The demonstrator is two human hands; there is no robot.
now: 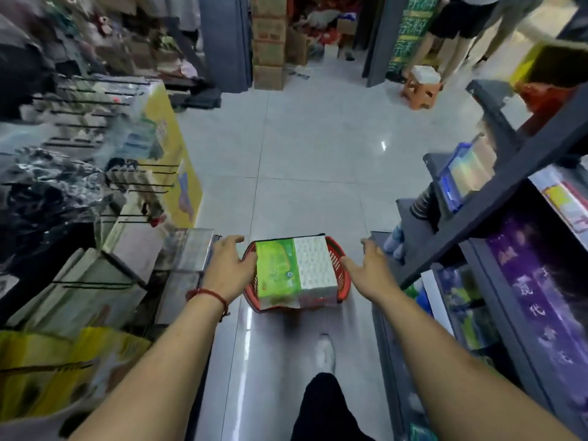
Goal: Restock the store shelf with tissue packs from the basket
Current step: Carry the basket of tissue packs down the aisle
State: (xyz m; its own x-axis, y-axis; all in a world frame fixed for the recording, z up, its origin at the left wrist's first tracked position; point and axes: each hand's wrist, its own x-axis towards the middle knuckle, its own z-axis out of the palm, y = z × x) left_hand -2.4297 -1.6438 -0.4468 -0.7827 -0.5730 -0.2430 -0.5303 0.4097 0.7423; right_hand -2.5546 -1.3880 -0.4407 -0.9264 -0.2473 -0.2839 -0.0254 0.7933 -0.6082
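Open, empty left hand (pixel 227 265) and right hand (pixel 366 268) flank the pack (pixel 296 272) in the basket (pixel 345 275), its length pointing away, left nearer.

Centre of frame: bare tiled floor (pixel 318 148), open aisle.
Left edge: hook rack (pixel 95 173), prongs jutting toward the aisle.
Right edge: dark shelf (pixel 509 192), corners jutting in.
Lower centre: red basket (pixel 345 275) across the aisle, filled by tissue packs (pixel 296 272).
Upper right: orange stool (pixel 420 89).

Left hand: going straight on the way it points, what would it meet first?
Likely the red basket's left rim, beside the green tissue pack; the open left hand reaches just outside it. Depth is unclear; it could miss onto the floor.
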